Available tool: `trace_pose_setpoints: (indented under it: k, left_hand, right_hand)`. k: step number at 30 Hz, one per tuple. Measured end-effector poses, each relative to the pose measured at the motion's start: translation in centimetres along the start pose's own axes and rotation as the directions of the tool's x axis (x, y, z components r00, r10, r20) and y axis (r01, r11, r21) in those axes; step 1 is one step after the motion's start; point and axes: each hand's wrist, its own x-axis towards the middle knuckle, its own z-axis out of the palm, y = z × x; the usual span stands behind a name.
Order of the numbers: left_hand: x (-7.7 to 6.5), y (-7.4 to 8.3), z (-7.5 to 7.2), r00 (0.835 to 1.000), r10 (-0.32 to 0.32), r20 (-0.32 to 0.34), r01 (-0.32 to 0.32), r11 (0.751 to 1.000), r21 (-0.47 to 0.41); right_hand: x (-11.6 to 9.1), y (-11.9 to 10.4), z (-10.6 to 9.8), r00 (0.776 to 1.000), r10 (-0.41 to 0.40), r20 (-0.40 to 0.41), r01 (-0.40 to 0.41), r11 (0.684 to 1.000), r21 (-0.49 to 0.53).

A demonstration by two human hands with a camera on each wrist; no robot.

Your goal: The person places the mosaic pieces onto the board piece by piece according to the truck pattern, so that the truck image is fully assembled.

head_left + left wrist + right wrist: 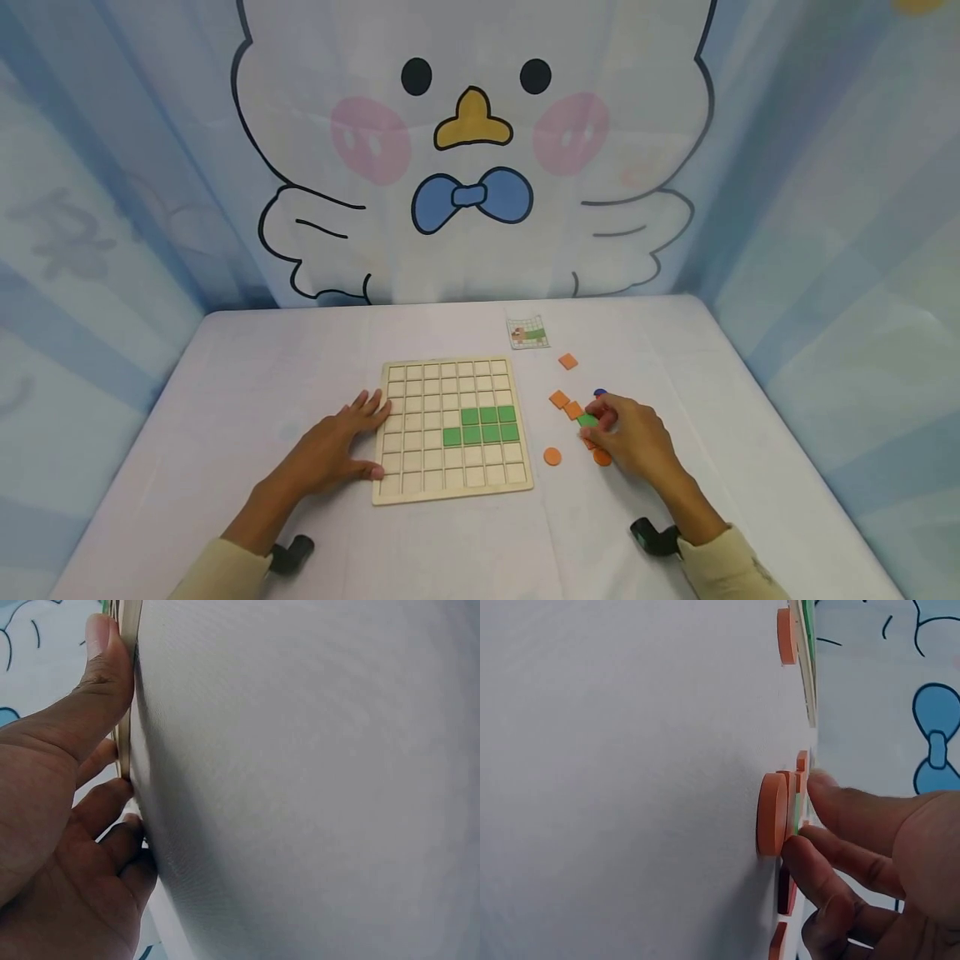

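Observation:
A square wooden grid board [416, 490] lies mid-table, with several green square tiles [490, 432] set in two rows of its cells. My left hand [330, 446] rests at the board's left edge, thumb near the lower corner and fingers spread higher up. In the left wrist view, the thumb [101, 675] lies along the board's side. To the right of the board, my right hand [633, 437] pinches a green tile [587, 421] between thumb and index finger, low over a cluster of loose pieces. Under it are orange pieces, including an orange disc [771, 814].
Orange squares [559, 399] and another orange disc [552, 456] lie between board and right hand. A blue piece [599, 392] peeks out behind that hand. A small picture card [528, 332] with a gridded design lies beyond the board's far right corner. Printed curtains surround the table.

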Motion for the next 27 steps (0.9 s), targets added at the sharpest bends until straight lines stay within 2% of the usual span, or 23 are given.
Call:
trace_pose_setpoints:
  k: [8,15,22,27]
  left_hand:
    - [0.1,0.0,0.0,1.0,0.002,0.006,-0.002,1.0,0.009]
    - [0.1,-0.1,0.0,1.0,0.0,0.004,0.0,1.0,0.005]
    - [0.0,0.1,-0.1,1.0,-0.003,0.006,0.003,1.0,0.008]
    - [0.0,0.1,-0.1,1.0,0.001,0.005,-0.001,1.0,0.013]
  right_hand:
    - [0.3,-0.3,0.2,1.0,0.026,-0.009,-0.027,0.999,-0.046]
    - [0.6,-0.3,0.1,0.999,-0.009,-0.041,0.007,0.999,-0.047]
    - [0.6,-0.5,0.6,0.998,-0.022,-0.057,0.024,0.999,0.029]
    - [0.6,-1.5,1.0,0.997,-0.042,-0.057,0.047,0.994,0.096]
